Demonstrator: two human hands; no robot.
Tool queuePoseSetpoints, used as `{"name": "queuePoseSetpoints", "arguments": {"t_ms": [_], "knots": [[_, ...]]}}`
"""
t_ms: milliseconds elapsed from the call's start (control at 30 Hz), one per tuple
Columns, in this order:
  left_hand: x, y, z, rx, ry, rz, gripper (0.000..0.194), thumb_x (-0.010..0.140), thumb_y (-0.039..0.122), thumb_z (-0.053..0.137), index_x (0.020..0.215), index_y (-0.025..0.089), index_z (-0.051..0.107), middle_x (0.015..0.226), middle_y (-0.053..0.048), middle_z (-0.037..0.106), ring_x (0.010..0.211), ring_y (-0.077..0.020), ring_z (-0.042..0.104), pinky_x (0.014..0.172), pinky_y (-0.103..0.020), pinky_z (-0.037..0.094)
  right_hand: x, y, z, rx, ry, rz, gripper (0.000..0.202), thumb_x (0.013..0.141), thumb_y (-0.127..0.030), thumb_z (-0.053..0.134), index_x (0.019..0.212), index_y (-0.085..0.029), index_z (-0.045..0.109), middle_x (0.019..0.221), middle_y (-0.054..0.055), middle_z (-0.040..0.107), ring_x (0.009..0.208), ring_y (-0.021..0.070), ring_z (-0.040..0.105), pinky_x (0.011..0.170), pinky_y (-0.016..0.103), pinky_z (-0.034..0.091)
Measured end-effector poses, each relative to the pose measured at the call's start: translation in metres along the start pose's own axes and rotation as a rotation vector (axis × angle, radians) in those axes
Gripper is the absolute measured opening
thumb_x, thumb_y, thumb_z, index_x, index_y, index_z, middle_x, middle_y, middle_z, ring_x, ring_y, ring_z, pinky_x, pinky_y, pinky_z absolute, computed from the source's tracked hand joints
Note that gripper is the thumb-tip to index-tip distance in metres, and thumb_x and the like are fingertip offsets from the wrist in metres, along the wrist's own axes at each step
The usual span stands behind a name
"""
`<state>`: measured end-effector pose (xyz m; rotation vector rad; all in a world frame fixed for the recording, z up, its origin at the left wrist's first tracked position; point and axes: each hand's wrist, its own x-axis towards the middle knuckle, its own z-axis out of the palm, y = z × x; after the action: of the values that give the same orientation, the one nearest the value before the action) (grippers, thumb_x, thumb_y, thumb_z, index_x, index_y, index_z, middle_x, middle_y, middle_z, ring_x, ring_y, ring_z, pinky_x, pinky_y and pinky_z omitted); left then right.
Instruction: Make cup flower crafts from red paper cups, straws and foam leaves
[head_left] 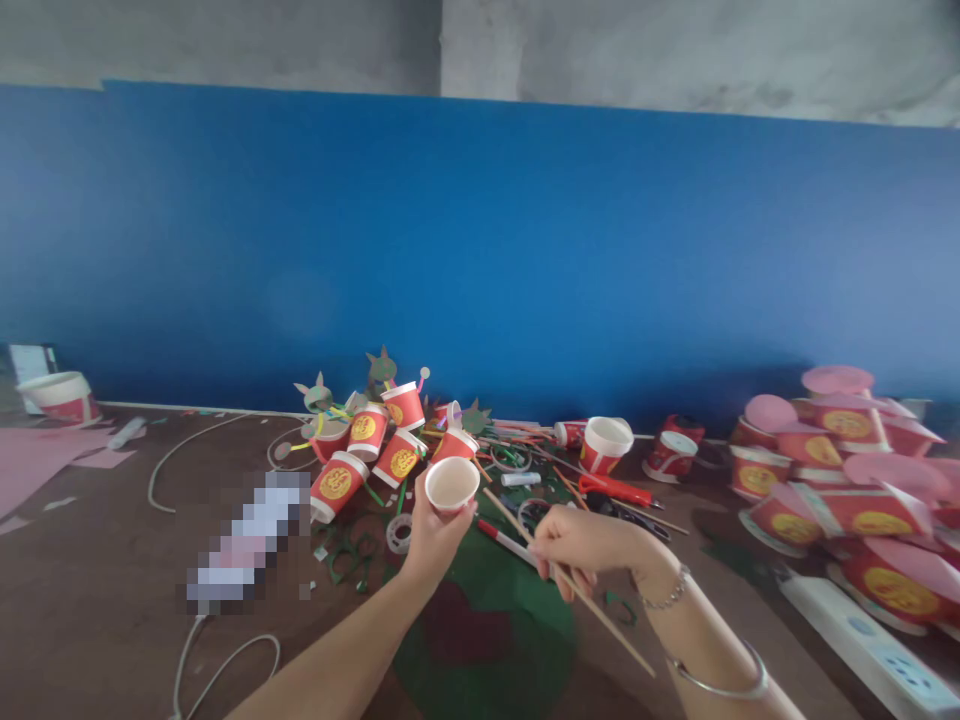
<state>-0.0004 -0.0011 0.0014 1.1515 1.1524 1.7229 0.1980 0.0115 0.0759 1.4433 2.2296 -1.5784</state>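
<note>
My left hand [435, 535] is closed around a paper cup [452, 486], whose open mouth faces up toward me. Between the thumb and fingers of my right hand [574, 548] is a thin wooden stick [615, 630], slanting from upper left to lower right. The stick's upper end is to the right of the cup, apart from it. Just behind the stick lies a red and white marker pen [504, 543], partly hidden by my right hand. Beneath both hands spreads a dark green sheet [487, 680]. A roll of clear tape [399, 533] lies left of my left wrist.
Red paper cups [339, 487] with paper figures are heaped behind my left hand. More cups with pink discs [896, 480] pile up at the right, near a white power strip [862, 640]. A red utility knife [615, 488] and scissors lie behind my right hand. A blue panel [480, 250] bounds the table's back.
</note>
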Motion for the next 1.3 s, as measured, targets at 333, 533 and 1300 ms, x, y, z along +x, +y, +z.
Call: {"name": "queuePoseSetpoints", "arguments": {"t_ms": [333, 533, 1300], "knots": [[-0.001, -0.004, 0.001, -0.035, -0.025, -0.037, 0.058, 0.063, 0.025, 0.071, 0.113, 0.018, 0.041, 0.100, -0.007, 0.061, 0.089, -0.0177, 0.062, 0.080, -0.030, 0.048, 0.015, 0.009, -0.010, -0.690, 0.714, 0.324, 0.019, 0.079, -0.023, 0.052, 0.085, -0.013, 0.067, 0.091, 0.018, 0.068, 0.084, 0.0297, 0.064, 0.063, 0.032, 0.041], [-0.001, -0.005, 0.001, -0.010, -0.017, -0.041, 0.057, 0.063, 0.026, 0.071, 0.112, 0.018, 0.043, 0.098, -0.006, 0.061, 0.088, -0.0181, 0.062, 0.079, -0.030, 0.048, 0.022, 0.000, 0.001, -0.590, 0.674, 0.021, 0.018, 0.079, -0.025, 0.051, 0.082, -0.019, 0.067, 0.084, 0.006, 0.070, 0.081, 0.0212, 0.063, 0.064, 0.026, 0.038], [-0.002, -0.014, -0.002, 0.025, -0.096, 0.018, 0.047, 0.068, 0.024, 0.068, 0.107, 0.020, 0.043, 0.095, -0.003, 0.059, 0.084, -0.0147, 0.061, 0.077, -0.027, 0.048, 0.043, 0.020, 0.018, -0.791, 0.653, -0.116, 0.032, 0.072, -0.006, 0.045, 0.097, -0.016, 0.061, 0.095, 0.009, 0.065, 0.095, 0.0223, 0.055, 0.082, 0.030, 0.033]]}}
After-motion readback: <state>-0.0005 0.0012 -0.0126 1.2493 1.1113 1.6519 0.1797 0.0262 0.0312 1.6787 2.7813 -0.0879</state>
